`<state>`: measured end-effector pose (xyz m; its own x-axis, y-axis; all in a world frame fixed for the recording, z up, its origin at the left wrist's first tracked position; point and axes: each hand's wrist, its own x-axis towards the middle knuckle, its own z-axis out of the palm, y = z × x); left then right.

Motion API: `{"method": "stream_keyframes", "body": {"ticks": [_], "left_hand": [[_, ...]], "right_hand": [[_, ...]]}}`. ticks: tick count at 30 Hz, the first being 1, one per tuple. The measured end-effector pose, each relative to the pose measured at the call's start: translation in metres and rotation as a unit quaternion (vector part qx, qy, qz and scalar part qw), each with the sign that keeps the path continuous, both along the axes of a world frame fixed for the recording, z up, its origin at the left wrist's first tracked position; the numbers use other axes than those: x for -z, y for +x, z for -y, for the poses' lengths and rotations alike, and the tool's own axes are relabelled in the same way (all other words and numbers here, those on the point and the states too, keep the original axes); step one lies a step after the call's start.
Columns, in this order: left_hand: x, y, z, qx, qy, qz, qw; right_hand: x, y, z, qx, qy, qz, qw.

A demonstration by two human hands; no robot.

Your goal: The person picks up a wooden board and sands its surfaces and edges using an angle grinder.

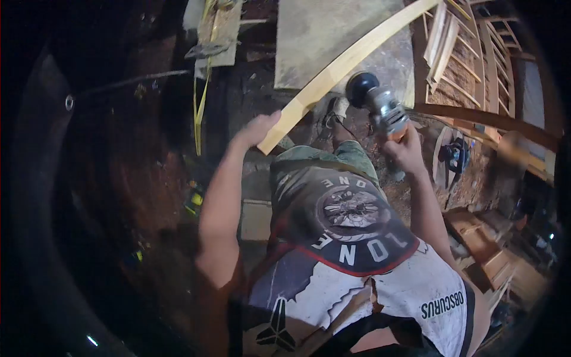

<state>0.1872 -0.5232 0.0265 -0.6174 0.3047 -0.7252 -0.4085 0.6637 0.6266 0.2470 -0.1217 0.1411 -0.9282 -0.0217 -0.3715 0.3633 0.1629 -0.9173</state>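
A long, pale wooden plank point(340, 66) slants from the lower left up to the top right and looks bowed in this wide view. Its near end is gripped by my left hand point(260, 130), thumb on the upper face. In my right hand point(406, 150) is an angle grinder point(388, 110) with a silver metal head, my fingers wrapped round its orange body. The grinder's dark round disc point(361, 89) is close to the plank's right edge; I cannot tell whether they touch. Behind the plank lies a worn, light-coloured board point(315, 35).
Ladder-like wooden frames point(467, 65) stand at the upper right, beside a dark beam point(488, 122). A yellow strap point(200, 113) hangs at the upper left. Wooden boxes point(479, 244) sit at the lower right. The ground is brown and littered; the far left is dark.
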Motion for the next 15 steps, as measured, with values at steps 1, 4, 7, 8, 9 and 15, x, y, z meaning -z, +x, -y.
{"method": "stream_keyframes", "body": {"ticks": [1, 4, 7, 8, 9, 15], "left_hand": [[-0.001, -0.007, -0.001, -0.007, 0.010, 0.011, 1.000], [-0.011, -0.023, -0.008, -0.035, 0.034, 0.047, 0.998], [0.002, -0.030, -0.007, -0.065, 0.097, 0.097, 0.988], [0.007, -0.031, -0.007, -0.079, 0.145, 0.123, 0.979], [0.006, -0.031, -0.009, -0.101, 0.161, 0.144, 0.971], [0.001, -0.036, -0.010, -0.097, 0.153, 0.142, 0.973]], "right_hand": [[-0.005, -0.004, 0.011, -0.039, -0.011, -0.050, 0.998], [-0.013, -0.009, 0.033, -0.195, 0.049, -0.017, 0.979], [-0.017, -0.009, 0.060, -0.322, 0.116, -0.004, 0.940], [-0.019, -0.010, 0.070, -0.327, 0.116, -0.001, 0.938], [-0.021, -0.011, 0.080, -0.367, 0.157, -0.014, 0.917], [-0.020, -0.007, 0.124, -0.473, 0.212, -0.062, 0.853]]}}
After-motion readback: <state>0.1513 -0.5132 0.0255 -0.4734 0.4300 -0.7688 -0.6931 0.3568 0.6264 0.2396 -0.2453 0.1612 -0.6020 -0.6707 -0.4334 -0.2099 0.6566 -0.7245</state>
